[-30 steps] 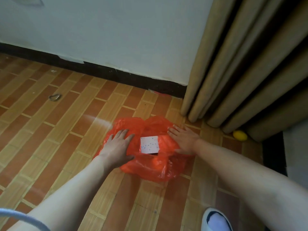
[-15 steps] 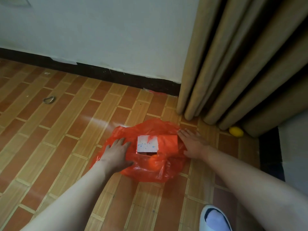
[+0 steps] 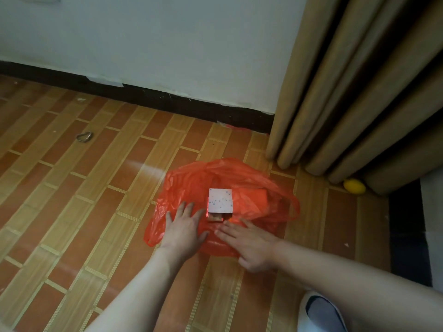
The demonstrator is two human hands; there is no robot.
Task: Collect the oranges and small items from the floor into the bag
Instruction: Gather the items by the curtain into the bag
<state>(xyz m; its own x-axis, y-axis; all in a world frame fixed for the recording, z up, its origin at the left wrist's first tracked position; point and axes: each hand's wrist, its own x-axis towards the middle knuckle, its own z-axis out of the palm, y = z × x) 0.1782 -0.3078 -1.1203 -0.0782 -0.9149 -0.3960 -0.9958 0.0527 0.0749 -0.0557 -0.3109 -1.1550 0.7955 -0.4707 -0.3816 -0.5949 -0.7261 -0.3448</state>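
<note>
A: So, nearest the camera?

B: A white shoe (image 3: 318, 312) at the bottom edge, on the tiled floor (image 3: 72, 212). Just beyond it both hands lie flat on the near edge of the red plastic bag (image 3: 251, 185). The left hand (image 3: 183, 227) has its fingers straight and spread, palm down. The right hand (image 3: 251, 243) is likewise flat with straight fingers, holding nothing.

A: And in the bag?

B: A white box with blue dots (image 3: 220, 200) sits on top in the middle, with a small brown item (image 3: 215, 219) at its near edge. An orange shape shows through the plastic just right of it.

A: Farther out?

B: A yellow round fruit (image 3: 354, 186) lies at the foot of the curtain (image 3: 359, 92), apart from the bag. A metal ring (image 3: 84, 136) lies well off to the left, near the wall (image 3: 155, 44).
</note>
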